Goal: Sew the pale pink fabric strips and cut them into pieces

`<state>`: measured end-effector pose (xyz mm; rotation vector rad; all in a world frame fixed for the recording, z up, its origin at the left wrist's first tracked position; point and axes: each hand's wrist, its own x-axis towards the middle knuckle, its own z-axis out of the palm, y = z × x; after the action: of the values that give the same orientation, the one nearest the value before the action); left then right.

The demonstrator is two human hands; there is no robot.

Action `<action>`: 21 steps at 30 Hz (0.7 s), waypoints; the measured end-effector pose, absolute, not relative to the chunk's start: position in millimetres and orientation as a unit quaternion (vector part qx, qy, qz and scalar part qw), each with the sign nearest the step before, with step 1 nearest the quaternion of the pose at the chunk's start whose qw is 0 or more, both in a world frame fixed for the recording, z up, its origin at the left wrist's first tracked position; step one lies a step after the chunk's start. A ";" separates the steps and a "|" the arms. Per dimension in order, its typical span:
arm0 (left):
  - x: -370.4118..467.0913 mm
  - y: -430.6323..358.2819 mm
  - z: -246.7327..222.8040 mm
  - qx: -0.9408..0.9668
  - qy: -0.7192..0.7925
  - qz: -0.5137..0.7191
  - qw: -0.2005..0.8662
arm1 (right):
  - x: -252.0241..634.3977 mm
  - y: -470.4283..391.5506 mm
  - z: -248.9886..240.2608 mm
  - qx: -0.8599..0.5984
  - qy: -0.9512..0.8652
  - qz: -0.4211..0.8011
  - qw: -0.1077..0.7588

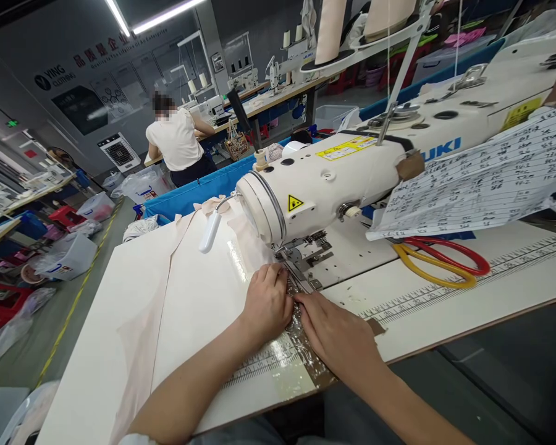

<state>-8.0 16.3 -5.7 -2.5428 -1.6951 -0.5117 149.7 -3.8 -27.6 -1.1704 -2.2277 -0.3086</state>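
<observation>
A white sewing machine (324, 179) reaches across the table from the right. Just in front of its needle area, my left hand (267, 303) presses with curled fingers on the edge of thin pale pink fabric (250, 241). To its right, my right hand (336, 330) has its fingers bent together at the clear-taped strip (301, 327) beside the metal plate. What its fingertips grip, if anything, is too small to tell. More pale fabric (139, 346) lies along the left of the table.
Scissors with red and yellow handles (417, 272) lie right of the machine's needle area, under a handwritten sheet (477, 179). A small white lamp (210, 233) hangs left of the machine head. Behind a blue cloth bin (204, 188), a person (176, 139) sits at another machine.
</observation>
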 end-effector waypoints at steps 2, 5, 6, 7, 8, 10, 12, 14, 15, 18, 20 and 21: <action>-8.9 18.6 -6.3 -0.817 -0.549 -0.172 0.015 | 146.1 -4.0 -26.6 -0.448 -0.833 -0.138 0.293; -11.5 22.9 -7.5 -0.815 -0.550 -0.181 0.013 | 138.7 -3.3 -23.1 -0.471 -0.824 -0.166 0.266; -12.7 24.2 -7.8 -0.815 -0.549 -0.184 0.015 | 135.8 -2.8 -21.7 -0.480 -0.823 -0.167 0.254; -14.1 25.4 -8.1 -0.815 -0.548 -0.186 0.017 | 133.0 -2.3 -20.5 -0.489 -0.822 -0.164 0.243; -15.5 26.4 -8.3 -0.815 -0.547 -0.189 0.019 | 130.5 -1.9 -19.3 -0.497 -0.821 -0.157 0.233; -18.7 27.9 -8.9 -0.816 -0.544 -0.195 0.023 | 127.5 -2.2 -17.7 -0.507 -0.820 -0.146 0.223; -22.3 29.2 -9.7 -0.816 -0.540 -0.203 0.026 | 129.4 -4.9 -16.9 -0.502 -0.822 -0.143 0.227; -26.1 31.0 -10.6 -0.815 -0.536 -0.216 0.031 | 138.4 -8.4 -16.9 -0.479 -0.831 -0.140 0.248; -28.0 32.3 -11.0 -0.814 -0.534 -0.224 0.033 | 145.7 -9.2 -17.3 -0.464 -0.835 -0.137 0.263; -32.5 39.9 -11.0 -0.809 -0.536 -0.240 0.027 | 174.5 0.3 -18.1 -0.447 -0.833 -0.136 0.297; -34.1 48.8 -9.4 -0.803 -0.555 -0.217 0.017 | 193.6 18.7 -16.8 -0.464 -0.824 -0.151 0.288; -34.5 54.3 -8.2 -0.799 -0.567 -0.198 0.013 | 201.4 30.2 -15.0 -0.475 -0.822 -0.159 0.269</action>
<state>-34.5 54.3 -8.2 -2.4908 -1.7671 -0.6160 201.4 30.2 -15.0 -1.2817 -2.2171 -0.4300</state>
